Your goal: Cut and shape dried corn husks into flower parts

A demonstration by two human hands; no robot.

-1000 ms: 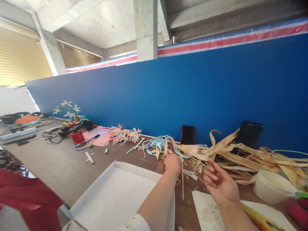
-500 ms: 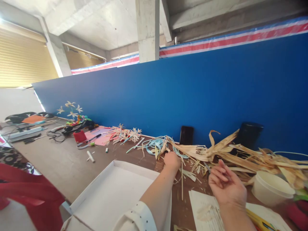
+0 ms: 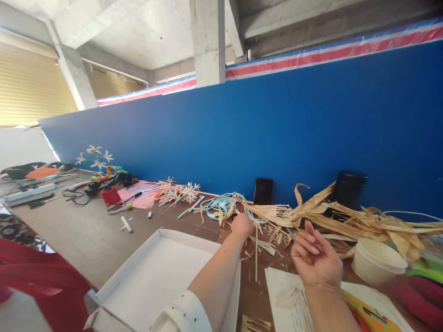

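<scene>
My left hand (image 3: 242, 225) reaches forward over the brown table, its fingers curled down among pale husk scraps beside a tangle of light blue cord (image 3: 219, 206). Its fingertips are hidden from me, and a small dark bit shows at its far side. My right hand (image 3: 316, 258) is turned palm up with curled fingers. A thin grey metal tip (image 3: 290, 234) shows at its fingers; the rest is hidden. Dry corn husks (image 3: 311, 214) lie beyond both hands. A thin pale stalk (image 3: 256, 258) lies between them. Under my right wrist is a paper sheet (image 3: 282, 295).
A white box lid (image 3: 155, 272) lies to the left of my arm. At right are a cream tub (image 3: 379, 260) and a yellow tool (image 3: 370, 313). A phone (image 3: 263, 191) and a black container (image 3: 349, 189) stand against the blue partition (image 3: 242, 133). Husk flowers (image 3: 180, 191) lie farther left.
The view has shifted slightly, so most things appear a little farther left and higher. Both hands keep nearly the same pose and place among the husks.
</scene>
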